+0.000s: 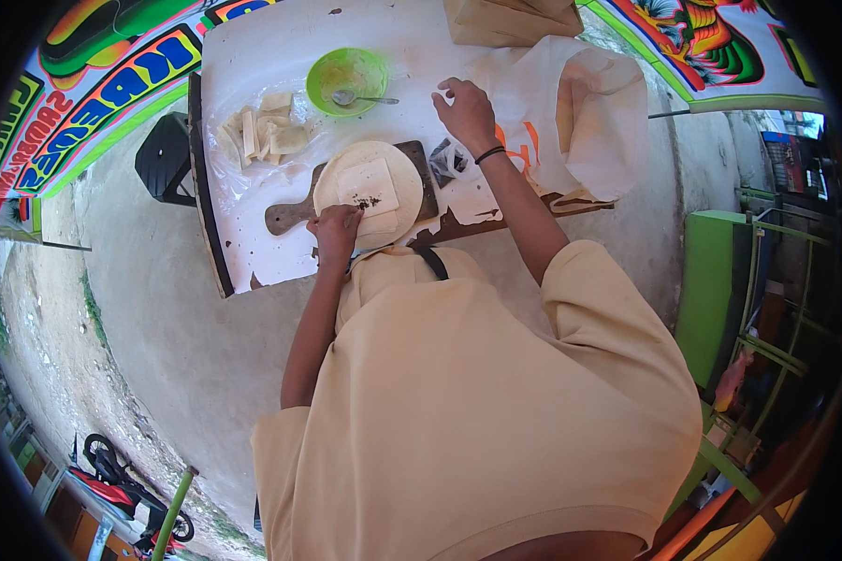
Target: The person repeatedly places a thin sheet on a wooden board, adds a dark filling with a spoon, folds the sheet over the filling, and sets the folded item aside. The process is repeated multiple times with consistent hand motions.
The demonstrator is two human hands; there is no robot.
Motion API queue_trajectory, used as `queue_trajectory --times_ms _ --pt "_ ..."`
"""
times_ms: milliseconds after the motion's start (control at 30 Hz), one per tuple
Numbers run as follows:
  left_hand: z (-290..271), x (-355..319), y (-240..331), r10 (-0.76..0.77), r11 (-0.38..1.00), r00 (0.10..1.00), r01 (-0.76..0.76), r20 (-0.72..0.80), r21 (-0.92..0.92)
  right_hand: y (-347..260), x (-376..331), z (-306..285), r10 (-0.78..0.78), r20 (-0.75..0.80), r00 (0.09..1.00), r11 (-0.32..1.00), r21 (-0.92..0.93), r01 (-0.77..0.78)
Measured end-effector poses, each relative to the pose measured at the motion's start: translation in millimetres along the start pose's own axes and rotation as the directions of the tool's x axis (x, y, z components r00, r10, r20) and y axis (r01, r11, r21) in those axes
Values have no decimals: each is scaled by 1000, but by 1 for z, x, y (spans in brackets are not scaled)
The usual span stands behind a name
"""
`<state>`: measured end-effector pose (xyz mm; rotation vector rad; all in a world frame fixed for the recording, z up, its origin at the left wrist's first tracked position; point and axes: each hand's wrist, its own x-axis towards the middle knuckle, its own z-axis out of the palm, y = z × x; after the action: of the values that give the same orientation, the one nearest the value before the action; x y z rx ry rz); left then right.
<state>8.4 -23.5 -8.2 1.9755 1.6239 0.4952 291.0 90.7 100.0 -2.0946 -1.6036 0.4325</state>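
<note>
a wooden cutting board (290,213) is taken as the landmark, lying on a white table (253,56). on the board a round sheet of pale dough (337,187) is spread, and on its middle a square dough piece (369,183) with a dark dab of filling (367,201) is laid. the left hand (335,232) is pressed on the near edge of the round sheet, fingers curled close together on the dough. the right hand (466,114) is held beyond the board, to its right, fingers pinched narrow on a corner of white paper (580,103). beyond the board a green bowl (346,79) with a spoon (360,98) is seen, and to the board's far left folded dough pieces (267,131) are stacked on clear plastic.
</note>
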Motion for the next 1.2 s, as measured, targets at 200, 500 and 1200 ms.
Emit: queue_trajectory --times_ms 200,500,1200 --pt "7 -1 -1 -34 999 998 32 -57 -32 95 -58 23 57 388 920 970 -241 42" --pt "13 -1 -10 -43 998 995 38 -92 -56 71 -72 56 122 327 937 940 -341 -4" --pt "13 -5 -1 -185 971 978 166 -98 -171 -19 -109 118 -262 530 807 957 251 146"
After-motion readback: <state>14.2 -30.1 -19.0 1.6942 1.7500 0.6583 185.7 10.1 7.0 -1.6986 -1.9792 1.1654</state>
